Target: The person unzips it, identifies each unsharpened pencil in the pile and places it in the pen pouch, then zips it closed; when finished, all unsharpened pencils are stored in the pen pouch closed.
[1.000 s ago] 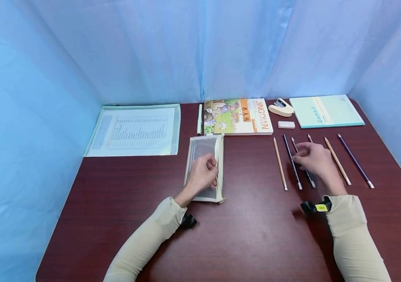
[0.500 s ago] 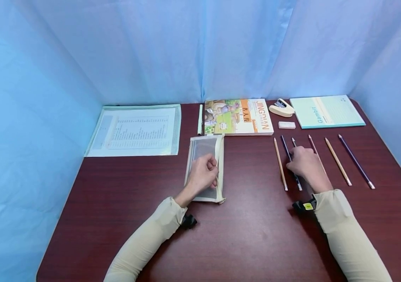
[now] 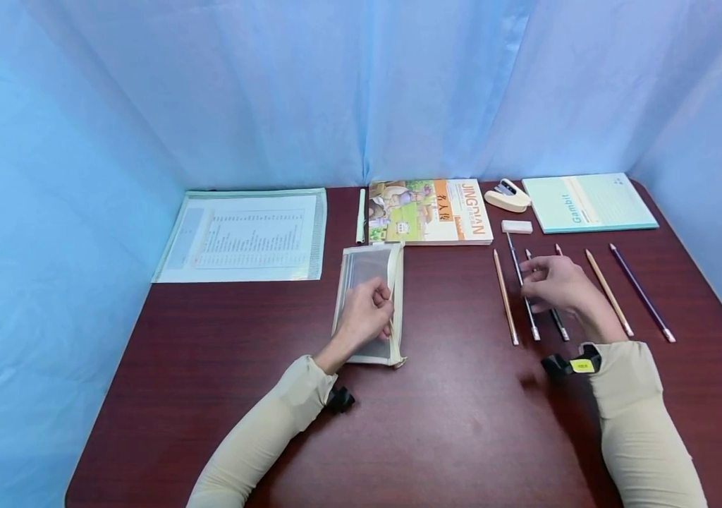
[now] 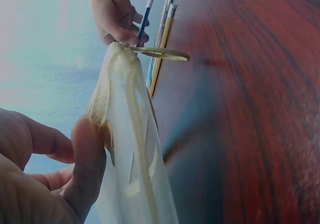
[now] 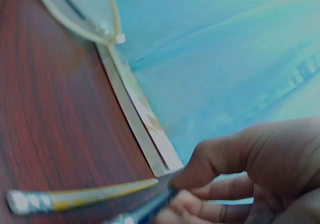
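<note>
In the head view my left hand (image 3: 364,310) rests over a pale mesh pencil case (image 3: 364,259). The left wrist view shows its thumb and fingers pinching the case's edge near a zipper pull (image 4: 109,143). Over the row of pencils on the right is my right hand (image 3: 560,286), with a dark pencil (image 3: 530,319) pinched between thumb and fingers. That pencil tilts, its white eraser end up, in the left wrist view. A yellow pencil (image 3: 505,296) lies to its left, and another dark pencil (image 3: 559,323) sits partly under the hand.
Further right lie a yellow pencil (image 3: 608,293) and a purple pencil (image 3: 642,293). Along the back stand a sheet in a clear folder (image 3: 243,236), a pale pen (image 3: 361,215), a book (image 3: 431,212), an eraser (image 3: 517,226), a cream sharpener (image 3: 508,196) and a notebook (image 3: 589,202).
My right hand dipped left over the pencils, then came back right and up. The dark pencil it pinches has shifted, its tip now up by the eraser. My left hand has stayed put.
</note>
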Action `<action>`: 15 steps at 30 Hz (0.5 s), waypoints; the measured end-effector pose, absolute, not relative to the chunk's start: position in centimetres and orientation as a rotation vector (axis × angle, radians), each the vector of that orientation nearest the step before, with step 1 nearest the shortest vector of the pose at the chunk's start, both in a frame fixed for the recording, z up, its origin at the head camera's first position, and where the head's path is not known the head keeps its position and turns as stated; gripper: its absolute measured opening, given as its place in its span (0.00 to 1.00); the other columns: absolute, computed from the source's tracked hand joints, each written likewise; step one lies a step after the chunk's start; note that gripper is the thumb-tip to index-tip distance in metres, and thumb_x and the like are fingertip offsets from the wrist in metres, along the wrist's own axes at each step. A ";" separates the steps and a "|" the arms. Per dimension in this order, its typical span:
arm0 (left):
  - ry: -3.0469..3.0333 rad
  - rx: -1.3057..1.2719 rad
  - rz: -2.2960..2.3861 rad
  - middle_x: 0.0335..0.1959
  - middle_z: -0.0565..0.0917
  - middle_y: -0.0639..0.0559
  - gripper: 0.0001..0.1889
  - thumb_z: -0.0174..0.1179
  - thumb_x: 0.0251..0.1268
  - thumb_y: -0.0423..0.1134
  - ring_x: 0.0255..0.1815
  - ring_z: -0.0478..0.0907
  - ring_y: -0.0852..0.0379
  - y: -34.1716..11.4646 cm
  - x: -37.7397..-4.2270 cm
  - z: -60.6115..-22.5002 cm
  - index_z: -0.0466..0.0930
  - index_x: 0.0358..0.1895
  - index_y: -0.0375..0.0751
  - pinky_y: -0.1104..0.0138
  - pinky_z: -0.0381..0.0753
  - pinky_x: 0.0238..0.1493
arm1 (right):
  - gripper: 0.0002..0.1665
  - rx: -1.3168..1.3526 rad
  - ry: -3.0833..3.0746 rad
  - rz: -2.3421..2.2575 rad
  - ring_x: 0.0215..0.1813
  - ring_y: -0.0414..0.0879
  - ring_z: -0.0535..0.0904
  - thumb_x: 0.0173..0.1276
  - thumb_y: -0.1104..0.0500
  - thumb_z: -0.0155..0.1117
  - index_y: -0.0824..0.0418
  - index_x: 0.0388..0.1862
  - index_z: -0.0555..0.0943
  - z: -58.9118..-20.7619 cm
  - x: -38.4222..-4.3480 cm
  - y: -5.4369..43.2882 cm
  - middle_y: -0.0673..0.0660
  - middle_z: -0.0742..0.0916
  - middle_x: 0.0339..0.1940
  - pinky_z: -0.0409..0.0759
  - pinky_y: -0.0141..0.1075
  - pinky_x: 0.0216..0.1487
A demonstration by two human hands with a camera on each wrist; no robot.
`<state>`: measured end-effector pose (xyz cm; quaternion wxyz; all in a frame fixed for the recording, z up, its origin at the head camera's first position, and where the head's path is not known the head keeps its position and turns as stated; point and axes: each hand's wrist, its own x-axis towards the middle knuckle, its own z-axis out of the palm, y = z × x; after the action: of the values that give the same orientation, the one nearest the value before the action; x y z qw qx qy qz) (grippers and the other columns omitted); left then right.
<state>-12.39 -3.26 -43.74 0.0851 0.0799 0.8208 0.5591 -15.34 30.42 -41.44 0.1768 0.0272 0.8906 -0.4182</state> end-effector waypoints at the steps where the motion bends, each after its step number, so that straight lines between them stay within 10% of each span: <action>1: 2.448 0.237 1.667 0.18 0.80 0.45 0.03 0.51 0.61 0.23 0.07 0.74 0.63 -3.3 -12.4 -43.7 0.74 0.34 0.31 0.58 0.85 0.12 | 0.32 0.065 2.465 -1.261 0.31 0.36 0.83 0.67 0.68 0.56 0.80 0.68 0.64 -41.6 -15.3 30.4 0.60 0.84 0.38 0.92 0.39 0.34; 15: 2.428 0.225 1.674 0.20 0.81 0.43 0.03 0.51 0.62 0.23 0.08 0.74 0.62 -3.3 -12.5 -43.8 0.74 0.35 0.31 0.59 0.85 0.12 | 0.22 0.040 1.889 -1.853 0.38 0.37 0.87 0.72 0.70 0.52 0.69 0.63 0.63 -44.3 -15.8 26.4 0.45 0.88 0.32 0.91 0.36 0.35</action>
<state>-12.48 -3.33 -43.77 0.0917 0.0756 0.8174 0.5637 -15.82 26.37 -44.25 0.2450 0.0147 0.6919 -0.6789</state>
